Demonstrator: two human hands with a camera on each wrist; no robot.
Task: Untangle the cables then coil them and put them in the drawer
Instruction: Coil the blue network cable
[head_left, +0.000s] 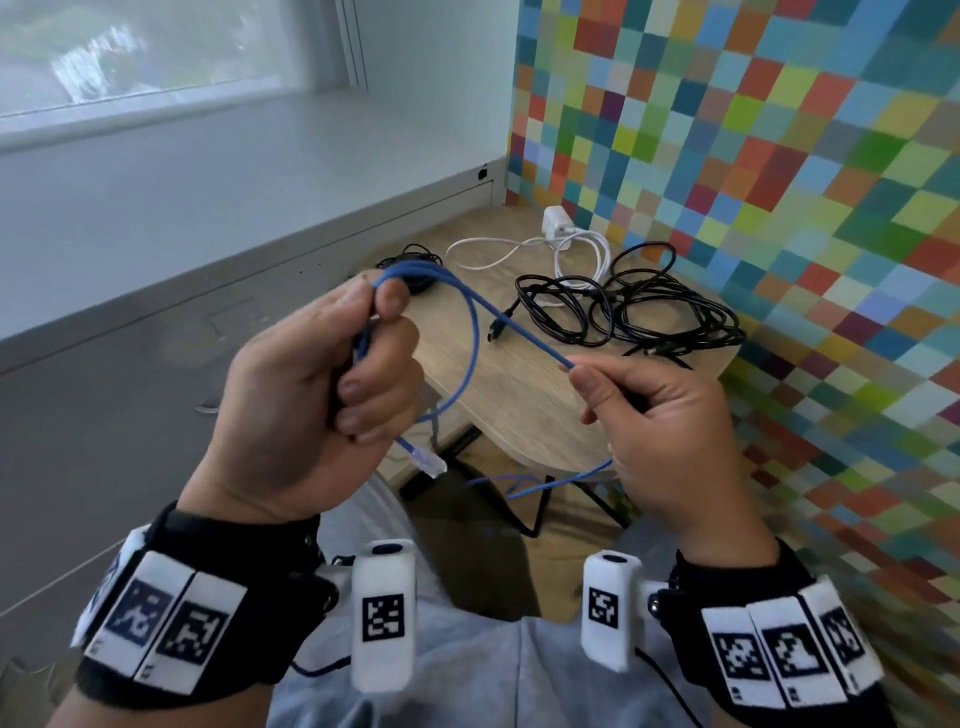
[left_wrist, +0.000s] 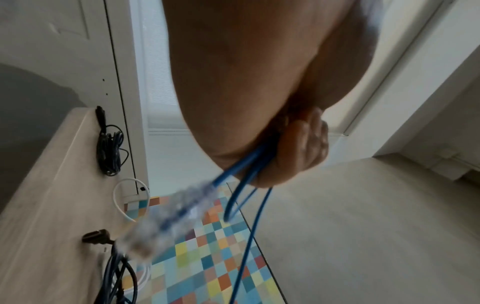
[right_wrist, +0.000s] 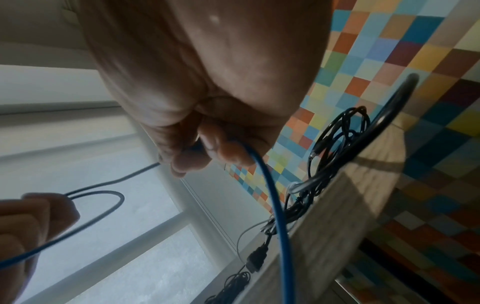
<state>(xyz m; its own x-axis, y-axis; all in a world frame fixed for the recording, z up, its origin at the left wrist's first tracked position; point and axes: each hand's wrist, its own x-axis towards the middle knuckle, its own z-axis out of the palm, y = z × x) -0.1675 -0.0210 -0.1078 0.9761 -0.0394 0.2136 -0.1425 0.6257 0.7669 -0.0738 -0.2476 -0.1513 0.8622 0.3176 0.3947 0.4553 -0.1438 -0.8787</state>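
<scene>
A blue network cable (head_left: 470, 317) stretches between both hands above the near end of a small wooden table (head_left: 498, 384). My left hand (head_left: 332, 374) grips a few loops of it in a fist; its clear plug (head_left: 430, 462) dangles below the fist, blurred in the left wrist view as the clear plug (left_wrist: 155, 228). My right hand (head_left: 639, 410) pinches the blue cable (right_wrist: 272, 195) farther along, and the slack hangs down past the table edge. On the table lie a tangle of black cables (head_left: 623, 306), a white cable with charger (head_left: 561, 244) and a small black coil (head_left: 410, 260).
A grey cabinet with drawer fronts (head_left: 156, 270) runs along the left under a window sill. A multicoloured checkered wall (head_left: 779, 182) closes the right side. The table's black metal legs (head_left: 540, 509) stand just in front of my knees.
</scene>
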